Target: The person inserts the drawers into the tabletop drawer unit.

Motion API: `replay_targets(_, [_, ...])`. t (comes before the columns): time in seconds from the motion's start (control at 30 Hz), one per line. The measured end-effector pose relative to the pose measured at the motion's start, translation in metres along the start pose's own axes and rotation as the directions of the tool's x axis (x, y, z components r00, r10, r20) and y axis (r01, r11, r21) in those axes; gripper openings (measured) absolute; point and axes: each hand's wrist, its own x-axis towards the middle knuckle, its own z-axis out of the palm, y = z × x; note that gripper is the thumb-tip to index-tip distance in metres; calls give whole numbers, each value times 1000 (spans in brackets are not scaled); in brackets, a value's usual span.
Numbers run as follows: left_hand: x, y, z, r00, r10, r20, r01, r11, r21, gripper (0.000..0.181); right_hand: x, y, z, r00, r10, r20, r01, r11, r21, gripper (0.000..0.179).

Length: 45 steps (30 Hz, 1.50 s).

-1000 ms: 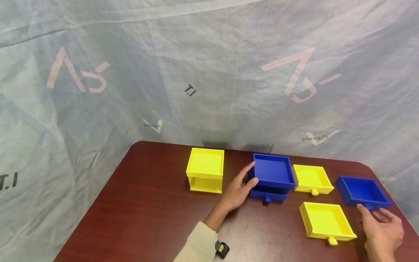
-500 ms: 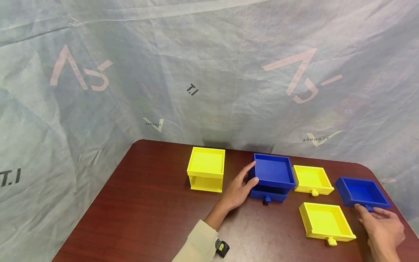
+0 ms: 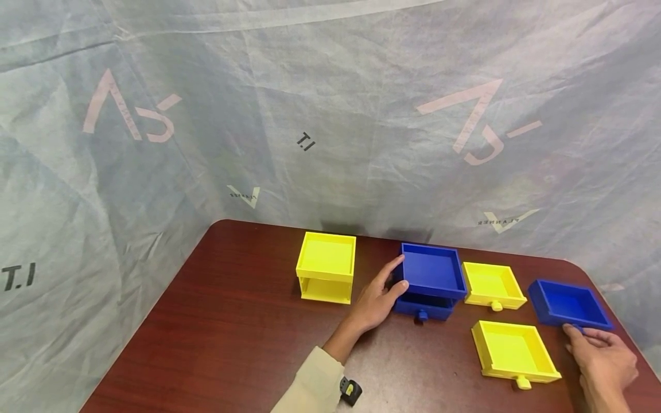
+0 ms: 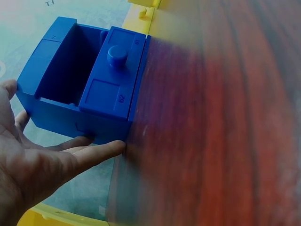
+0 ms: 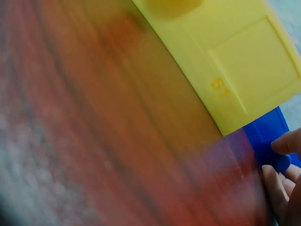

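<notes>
A blue two-level drawer cabinet (image 3: 432, 269) stands near the table's back edge, its lower drawer (image 3: 423, 308) in place and its upper slot vacant. My left hand (image 3: 376, 301) rests against the cabinet's left side, fingers extended along the wall; the left wrist view shows the fingertips on that side. At the far right lies a loose blue drawer (image 3: 570, 304). My right hand (image 3: 601, 358) pinches this drawer's knob (image 5: 282, 162) between thumb and fingers, partly hiding it. Two loose yellow drawers, one farther back (image 3: 493, 281) and one nearer (image 3: 516, 350), sit between the cabinet and my right hand.
A yellow cabinet (image 3: 326, 267) with an open front stands left of the blue one. A grey printed cloth (image 3: 330, 126) hangs behind the dark red wooden table (image 3: 206, 338). A small black device (image 3: 351, 392) is by my left sleeve.
My right thumb and fingers have closed in on the blue drawer's knob, and that drawer has shifted very slightly. My left hand stays against the blue cabinet.
</notes>
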Motion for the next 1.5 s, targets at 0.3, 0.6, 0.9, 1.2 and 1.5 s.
replay_targets(0.3, [1,3,2,999,-32,-22,33,997,66,54,2,3,1,1000,-15,27,15,1000,-7,45])
replay_targets(0.6, [0,5,8,997,-20,-74,29,991,128,52,-1,5,-1,999,-17,41,16,1000,17,45])
replay_targets(0.9, [-2,4,13,995,25,-101,-4,980,201,50,-3,9,-2,998,-33,50,33,999,13,50])
replay_targets(1.2, [-1,4,15,993,68,-98,-45,975,218,50,-4,11,-2,999,-34,37,33,999,28,49])
replay_targets(1.5, [1,3,16,994,62,-89,-40,973,229,50,-3,9,-2,999,-5,35,2,998,64,49])
